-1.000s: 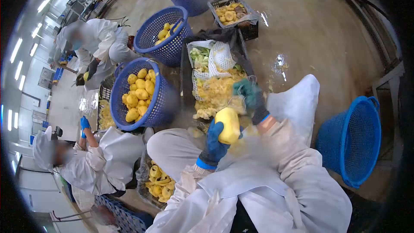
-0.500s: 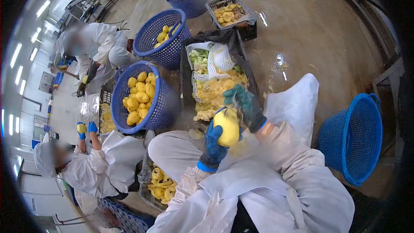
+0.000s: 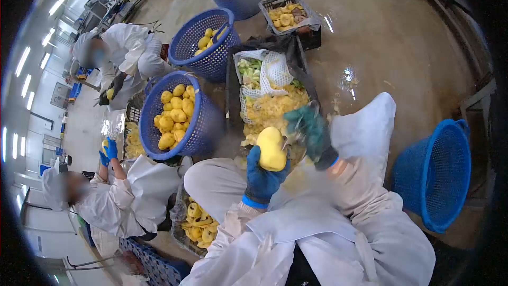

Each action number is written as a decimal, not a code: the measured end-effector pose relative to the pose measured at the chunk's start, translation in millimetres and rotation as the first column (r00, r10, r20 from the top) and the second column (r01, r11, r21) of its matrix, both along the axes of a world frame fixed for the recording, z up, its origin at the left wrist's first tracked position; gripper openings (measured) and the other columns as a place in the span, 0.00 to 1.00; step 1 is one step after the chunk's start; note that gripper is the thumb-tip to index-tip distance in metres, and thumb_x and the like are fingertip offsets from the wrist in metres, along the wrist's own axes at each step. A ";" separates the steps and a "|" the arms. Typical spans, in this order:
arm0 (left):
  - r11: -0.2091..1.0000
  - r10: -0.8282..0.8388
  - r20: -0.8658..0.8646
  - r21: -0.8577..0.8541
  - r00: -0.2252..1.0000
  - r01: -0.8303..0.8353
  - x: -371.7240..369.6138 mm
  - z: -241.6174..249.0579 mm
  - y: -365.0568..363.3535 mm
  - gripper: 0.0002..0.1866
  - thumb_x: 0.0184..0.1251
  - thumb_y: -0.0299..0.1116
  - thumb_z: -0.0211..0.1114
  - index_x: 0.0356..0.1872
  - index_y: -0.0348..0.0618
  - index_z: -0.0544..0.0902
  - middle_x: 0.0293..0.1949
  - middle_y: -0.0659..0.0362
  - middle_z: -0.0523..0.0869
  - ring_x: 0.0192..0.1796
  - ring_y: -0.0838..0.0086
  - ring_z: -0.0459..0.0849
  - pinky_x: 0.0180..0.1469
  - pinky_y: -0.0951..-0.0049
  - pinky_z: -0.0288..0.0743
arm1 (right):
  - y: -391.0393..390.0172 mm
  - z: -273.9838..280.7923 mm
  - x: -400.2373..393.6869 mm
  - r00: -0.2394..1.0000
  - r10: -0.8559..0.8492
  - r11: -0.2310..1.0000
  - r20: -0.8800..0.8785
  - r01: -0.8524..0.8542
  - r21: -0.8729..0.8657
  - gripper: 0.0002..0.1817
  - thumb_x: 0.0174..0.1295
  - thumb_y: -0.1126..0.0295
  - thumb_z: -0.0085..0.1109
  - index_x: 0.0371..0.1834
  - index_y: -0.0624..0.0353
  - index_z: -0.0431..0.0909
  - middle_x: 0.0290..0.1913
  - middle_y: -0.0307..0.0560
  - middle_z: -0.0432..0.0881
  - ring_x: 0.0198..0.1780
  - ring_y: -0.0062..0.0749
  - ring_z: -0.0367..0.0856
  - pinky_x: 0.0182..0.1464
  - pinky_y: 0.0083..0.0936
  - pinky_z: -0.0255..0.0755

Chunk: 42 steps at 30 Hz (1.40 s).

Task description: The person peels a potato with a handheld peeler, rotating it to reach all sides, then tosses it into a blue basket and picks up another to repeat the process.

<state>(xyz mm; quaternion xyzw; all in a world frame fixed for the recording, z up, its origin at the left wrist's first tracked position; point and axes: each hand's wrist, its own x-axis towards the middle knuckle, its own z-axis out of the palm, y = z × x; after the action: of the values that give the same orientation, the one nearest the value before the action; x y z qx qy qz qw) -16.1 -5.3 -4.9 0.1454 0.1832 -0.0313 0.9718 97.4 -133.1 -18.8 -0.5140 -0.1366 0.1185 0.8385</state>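
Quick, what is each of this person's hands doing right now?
Left hand: closed around a peeled yellow fruit.
Right hand: blurred beside the fruit; its grip and whatever it holds cannot be told.

At the centre of the frame, the left hand [image 3: 263, 177] in a blue glove rises from a white sleeve, its grip closed. Just to its right, the right hand [image 3: 312, 133] in a dark green glove is blurred, fingers curled, forearm angled down-right.
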 end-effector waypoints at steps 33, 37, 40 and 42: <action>0.972 -0.127 -0.166 -0.219 0.978 0.089 9.0 11.2 -8.0 0.23 0.63 0.49 0.60 0.55 0.48 0.75 0.49 0.56 0.80 0.52 0.64 0.79 0.52 0.61 0.77 | -5.5 -51.4 40.7 0.967 -0.151 0.970 -0.206 0.185 0.159 0.17 0.67 0.58 0.53 0.41 0.64 0.78 0.37 0.46 0.83 0.36 0.30 0.81 0.42 0.27 0.76; 0.986 -0.077 -0.181 -0.159 0.980 0.048 12.0 -2.7 -11.1 0.23 0.63 0.50 0.59 0.54 0.49 0.75 0.50 0.55 0.80 0.52 0.62 0.79 0.51 0.61 0.77 | 14.2 -14.1 -8.0 0.977 0.149 0.989 0.154 -0.145 -0.036 0.18 0.68 0.56 0.52 0.38 0.62 0.79 0.34 0.44 0.82 0.34 0.29 0.81 0.41 0.27 0.76; 0.988 -0.092 -0.255 -0.144 0.963 0.056 13.2 0.5 -12.5 0.25 0.62 0.53 0.60 0.54 0.49 0.75 0.48 0.55 0.81 0.50 0.63 0.80 0.49 0.62 0.79 | -1.3 -26.6 26.2 0.993 -0.053 0.998 -0.101 0.056 0.023 0.21 0.68 0.52 0.51 0.36 0.62 0.78 0.37 0.46 0.83 0.34 0.29 0.81 0.41 0.27 0.76; 0.992 -0.094 -0.215 -0.108 0.972 0.072 14.0 3.5 -10.1 0.27 0.62 0.55 0.59 0.55 0.48 0.75 0.48 0.55 0.81 0.49 0.63 0.81 0.47 0.63 0.79 | -3.8 -16.4 27.3 0.951 -0.100 0.990 -0.292 0.126 0.070 0.22 0.68 0.51 0.51 0.39 0.62 0.78 0.38 0.46 0.83 0.35 0.28 0.81 0.42 0.27 0.76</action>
<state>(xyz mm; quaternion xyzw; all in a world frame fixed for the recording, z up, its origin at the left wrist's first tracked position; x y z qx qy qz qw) -2.1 -15.4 -1.4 0.1002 0.2814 -0.0970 0.9494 124.8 -136.9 -35.3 -0.4608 0.0115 0.1377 0.8767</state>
